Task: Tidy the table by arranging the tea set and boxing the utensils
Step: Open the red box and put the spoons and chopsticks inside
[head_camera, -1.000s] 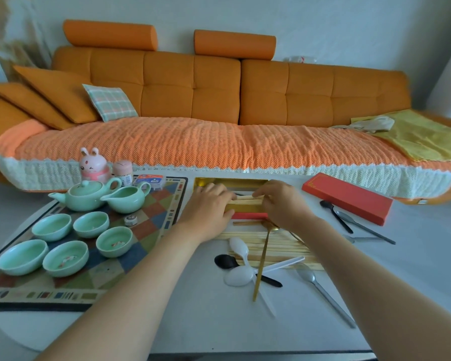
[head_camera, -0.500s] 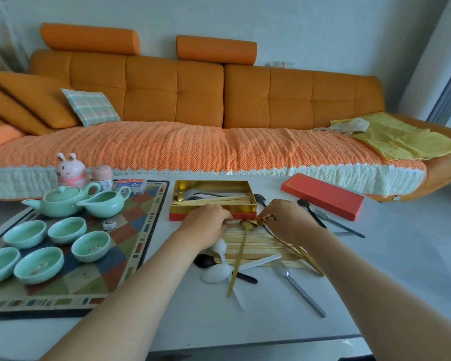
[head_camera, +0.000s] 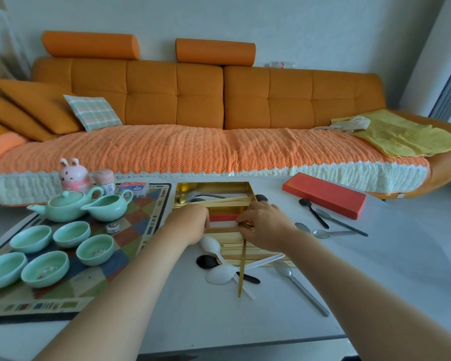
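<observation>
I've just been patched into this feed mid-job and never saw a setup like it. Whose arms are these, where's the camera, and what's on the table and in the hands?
No machine here: these are a person's two bare arms, filmed by one wide-angle camera on their head, looking forward and down. It is the only view. The left hand and right hand meet just in front of an open gold-lined box that already holds some utensils. Both appear to pinch the ends of wooden chopsticks from the pile on the white table; the fingertips are partly hidden. Loose white spoons, a black spoon and metal spoons lie around, and the red lid lies to the right. On the patterned mat at the left stand a green teapot, a pitcher and five cups.
</observation>
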`<state>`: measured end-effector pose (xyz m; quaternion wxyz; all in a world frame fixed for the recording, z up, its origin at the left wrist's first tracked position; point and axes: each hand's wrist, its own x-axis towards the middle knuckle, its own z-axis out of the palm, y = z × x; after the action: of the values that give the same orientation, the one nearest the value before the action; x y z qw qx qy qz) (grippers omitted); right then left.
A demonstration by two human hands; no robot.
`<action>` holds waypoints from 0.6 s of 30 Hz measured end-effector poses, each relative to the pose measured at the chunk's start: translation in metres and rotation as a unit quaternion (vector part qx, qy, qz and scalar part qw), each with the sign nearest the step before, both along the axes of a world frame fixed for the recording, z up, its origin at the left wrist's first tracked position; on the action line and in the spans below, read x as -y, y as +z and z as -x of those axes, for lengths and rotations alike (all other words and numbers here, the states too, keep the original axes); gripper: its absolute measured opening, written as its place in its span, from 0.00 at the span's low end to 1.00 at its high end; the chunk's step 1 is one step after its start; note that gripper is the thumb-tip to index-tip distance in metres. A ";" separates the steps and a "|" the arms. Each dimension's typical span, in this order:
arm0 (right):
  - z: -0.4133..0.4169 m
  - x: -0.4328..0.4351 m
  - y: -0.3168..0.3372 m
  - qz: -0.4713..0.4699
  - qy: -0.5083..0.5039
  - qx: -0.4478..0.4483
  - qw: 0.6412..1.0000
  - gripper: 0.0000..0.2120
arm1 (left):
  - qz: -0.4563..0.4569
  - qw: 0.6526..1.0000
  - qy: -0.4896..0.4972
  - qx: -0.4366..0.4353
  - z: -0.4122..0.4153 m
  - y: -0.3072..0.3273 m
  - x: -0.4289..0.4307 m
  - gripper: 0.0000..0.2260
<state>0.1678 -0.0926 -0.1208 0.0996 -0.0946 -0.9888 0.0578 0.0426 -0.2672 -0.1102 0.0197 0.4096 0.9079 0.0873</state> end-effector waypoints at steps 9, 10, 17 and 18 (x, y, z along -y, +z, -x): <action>0.013 0.011 0.006 -0.005 0.000 -0.014 1.000 0.14 | -0.010 0.997 0.044 0.057 0.022 0.024 0.046 0.08; 0.015 0.011 0.006 -0.011 -0.003 -0.014 1.000 0.14 | -0.016 0.996 0.052 0.064 0.026 0.027 0.053 0.08; 0.028 0.021 0.012 -0.035 0.009 -0.070 0.997 0.13 | -0.139 0.975 0.096 0.141 0.047 0.037 0.084 0.08; 0.031 0.024 0.013 -0.025 0.018 -0.087 0.996 0.13 | -0.159 0.971 0.099 0.148 0.049 0.038 0.086 0.08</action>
<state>0.1372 -0.1164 -0.1081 0.1861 -0.0694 -0.9791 0.0433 -0.0062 -0.3530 -0.0718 0.0792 0.2982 0.9053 0.2920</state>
